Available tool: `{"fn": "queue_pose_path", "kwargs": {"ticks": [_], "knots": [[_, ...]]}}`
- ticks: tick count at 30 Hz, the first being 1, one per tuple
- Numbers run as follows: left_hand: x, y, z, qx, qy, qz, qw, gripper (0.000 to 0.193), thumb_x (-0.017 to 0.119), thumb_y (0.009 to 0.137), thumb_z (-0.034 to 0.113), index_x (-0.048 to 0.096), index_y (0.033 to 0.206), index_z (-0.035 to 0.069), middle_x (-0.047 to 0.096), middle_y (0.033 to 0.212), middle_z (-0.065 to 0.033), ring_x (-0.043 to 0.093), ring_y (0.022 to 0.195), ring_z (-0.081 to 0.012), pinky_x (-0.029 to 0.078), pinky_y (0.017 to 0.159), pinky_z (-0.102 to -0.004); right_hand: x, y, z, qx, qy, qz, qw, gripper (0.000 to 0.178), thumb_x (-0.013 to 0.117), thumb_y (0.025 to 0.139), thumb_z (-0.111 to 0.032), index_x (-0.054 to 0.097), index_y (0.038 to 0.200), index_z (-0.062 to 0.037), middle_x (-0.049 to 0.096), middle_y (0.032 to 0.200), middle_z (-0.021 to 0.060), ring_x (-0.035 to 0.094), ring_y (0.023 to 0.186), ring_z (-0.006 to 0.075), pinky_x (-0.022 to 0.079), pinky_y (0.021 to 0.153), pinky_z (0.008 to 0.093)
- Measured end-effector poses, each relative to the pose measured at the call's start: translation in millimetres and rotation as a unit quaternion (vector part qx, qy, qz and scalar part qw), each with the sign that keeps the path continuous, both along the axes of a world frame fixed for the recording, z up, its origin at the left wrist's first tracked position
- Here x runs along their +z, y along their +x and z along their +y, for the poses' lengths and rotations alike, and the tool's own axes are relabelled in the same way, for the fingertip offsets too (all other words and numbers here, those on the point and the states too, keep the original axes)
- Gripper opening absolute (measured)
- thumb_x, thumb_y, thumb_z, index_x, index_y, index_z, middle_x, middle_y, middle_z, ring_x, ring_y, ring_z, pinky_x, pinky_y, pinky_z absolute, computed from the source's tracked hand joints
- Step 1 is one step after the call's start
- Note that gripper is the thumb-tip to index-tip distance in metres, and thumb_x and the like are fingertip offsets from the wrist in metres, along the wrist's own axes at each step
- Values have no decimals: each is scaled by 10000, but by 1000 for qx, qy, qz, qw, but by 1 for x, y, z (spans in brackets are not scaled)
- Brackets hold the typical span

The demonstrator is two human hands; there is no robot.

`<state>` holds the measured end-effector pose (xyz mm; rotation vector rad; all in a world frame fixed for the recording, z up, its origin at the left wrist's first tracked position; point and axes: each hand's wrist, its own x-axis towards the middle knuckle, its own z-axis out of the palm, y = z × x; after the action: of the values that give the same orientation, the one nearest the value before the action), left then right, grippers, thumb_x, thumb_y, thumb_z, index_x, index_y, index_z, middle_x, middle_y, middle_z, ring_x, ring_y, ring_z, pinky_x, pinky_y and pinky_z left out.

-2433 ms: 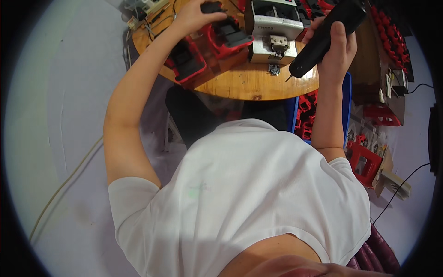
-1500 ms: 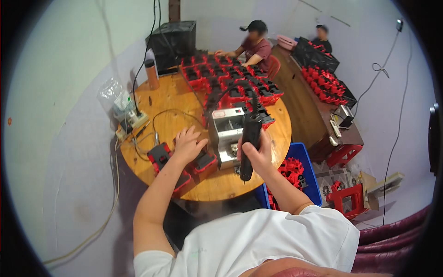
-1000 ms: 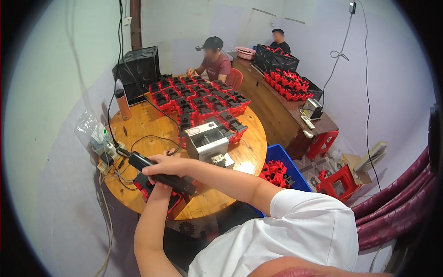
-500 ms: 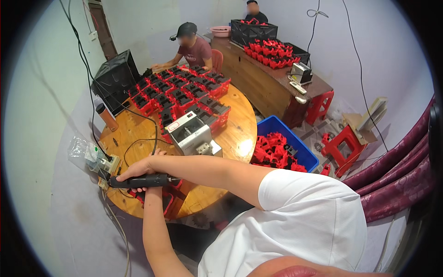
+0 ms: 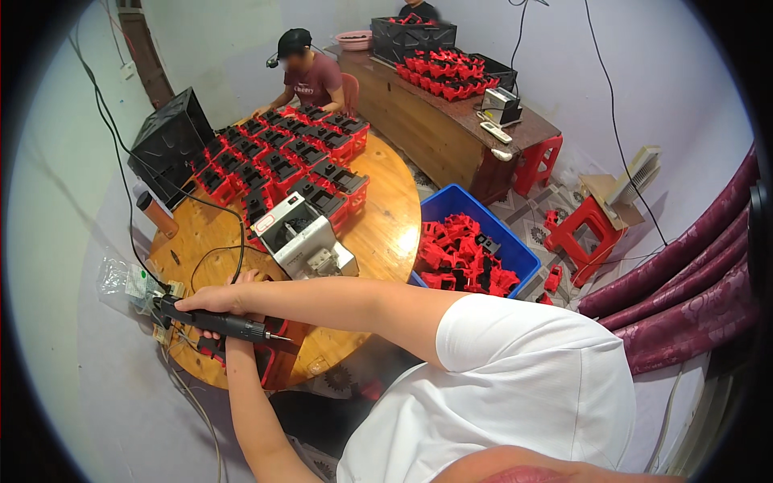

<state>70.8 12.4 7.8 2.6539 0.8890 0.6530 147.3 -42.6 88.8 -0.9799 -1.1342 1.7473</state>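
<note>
Since half a second ago, the right hand [image 5: 211,300] has kept its grip on the black screwdriver [image 5: 217,322], crossing to 9 o'clock of the round table [image 5: 386,225]. Left hand [image 5: 241,278], at 12 o'clock of it, is mostly hidden; grip cannot be told.

Pale walls [image 5: 241,32], tiled floor [image 5: 539,221] — round wooden table [image 5: 394,217], red stools [image 5: 584,229].

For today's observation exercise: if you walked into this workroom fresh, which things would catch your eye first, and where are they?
Nearest the camera, the person's right hand reaches across the body and grips a black electric screwdriver at the round wooden table's near left edge, while the left hand sits beneath it on a red and black part. Rows of red-and-black assemblies fill the table's far side, and a blue bin of red parts stands on the floor to its right.
</note>
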Motion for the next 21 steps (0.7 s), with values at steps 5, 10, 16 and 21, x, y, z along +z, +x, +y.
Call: {"fn": "queue_pose_path", "kwargs": {"ticks": [5, 10, 16, 21], "knots": [[1, 0, -5, 3, 2, 5, 1000, 448, 661, 875, 183, 480, 1272, 86, 589, 1105, -113, 604, 945, -273, 524, 709, -386, -3, -4, 1, 3, -2, 46, 999, 532, 538, 960, -527, 598, 796, -24, 604, 614, 63, 545, 426, 153, 487, 432, 251], [2, -3, -8, 2, 5, 5, 1000, 441, 658, 875, 190, 486, 1268, 86, 591, 1108, -114, 601, 954, -276, 520, 719, -388, -6, -8, 4, 4, -4, 71, 997, 518, 539, 967, -509, 607, 826, -14, 608, 622, 70, 553, 433, 161, 491, 429, 262], [6, -3, -4, 1, 9, 6, 1000, 434, 654, 876, 199, 493, 1263, 87, 592, 1112, -115, 597, 965, -278, 516, 731, -391, -10, -6, 10, -32, 29, 35, 998, 500, 537, 977, -482, 611, 870, 1, 614, 632, 83, 564, 444, 171, 496, 425, 280], [8, -7, -2, -3, 15, 1, 1000, 428, 650, 876, 206, 500, 1259, 87, 593, 1115, -116, 594, 974, -281, 512, 741, -393, -8, -19, 13, -27, -2, 54, 998, 504, 595, 946, -476, 597, 939, 28, 619, 627, 106, 594, 463, 192, 521, 433, 300]]}}
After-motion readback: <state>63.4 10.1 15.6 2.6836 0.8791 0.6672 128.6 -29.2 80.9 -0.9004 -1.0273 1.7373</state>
